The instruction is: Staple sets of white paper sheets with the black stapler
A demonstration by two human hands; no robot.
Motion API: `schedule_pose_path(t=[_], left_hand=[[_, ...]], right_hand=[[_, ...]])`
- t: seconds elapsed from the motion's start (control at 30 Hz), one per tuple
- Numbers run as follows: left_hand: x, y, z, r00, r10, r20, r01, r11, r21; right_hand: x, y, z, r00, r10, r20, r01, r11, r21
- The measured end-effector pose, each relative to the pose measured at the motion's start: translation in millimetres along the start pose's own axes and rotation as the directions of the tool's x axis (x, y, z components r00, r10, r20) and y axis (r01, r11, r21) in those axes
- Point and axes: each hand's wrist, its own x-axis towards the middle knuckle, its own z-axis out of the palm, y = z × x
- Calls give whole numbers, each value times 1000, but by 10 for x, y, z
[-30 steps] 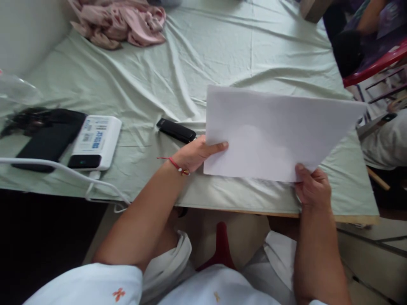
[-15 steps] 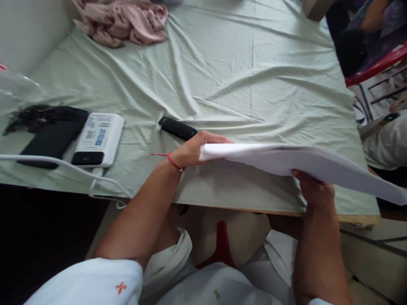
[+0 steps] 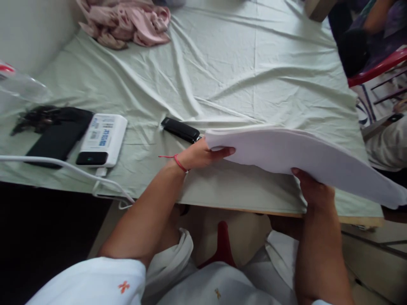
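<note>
A stack of white paper sheets [image 3: 286, 148] is held just over the near edge of the table, bowed along its length, its right end sagging. My left hand [image 3: 206, 153] is closed on the left end, thumb lying on the top face and the other fingers hidden underneath. Along the near edge, my right hand [image 3: 314, 186] grips the stack with its thumb on top; its remaining fingers are out of sight below. Just beyond my left hand lies a slim black object [image 3: 180, 129], probably a stapler, with a shiny end.
A pale green cloth [image 3: 222, 84] covers the table. To the left are a white power bank [image 3: 108, 135] with a cable [image 3: 63, 162], a black flat item [image 3: 59, 140] and a clear bottle [image 3: 25, 87]. Pink cloth [image 3: 133, 23] lies far left; another person's arm [image 3: 380, 17] shows at right.
My left thumb has moved from the stack's far edge onto its top face. The stack has tilted, showing more of its broad side, and its left end sits slightly higher in view.
</note>
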Motion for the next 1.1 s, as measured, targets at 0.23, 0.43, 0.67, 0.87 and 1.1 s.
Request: schedule_pose_path(t=[0.23, 0.43, 0.67, 0.87, 1.1], left_hand=[[4, -122, 8, 993, -105, 61, 117, 965, -233], [-1, -80, 60, 940, -338, 47, 314, 803, -506], [24, -62, 101, 930, -366, 36, 329, 785, -525], [-9, -51, 95, 945, -326, 33, 298, 812, -503], [-16, -95, 43, 951, -303, 68, 297, 826, -480]], right_hand=[[19, 19, 48, 992, 119, 48, -128, 952, 278], [11, -48, 52, 960, 147, 239, -236, 885, 402], [-7, -88, 83, 906, 247, 344, -356, 884, 303], [-7, -93, 103, 955, 184, 234, -261, 895, 361], [1, -97, -16, 913, 213, 348, -317, 906, 279]])
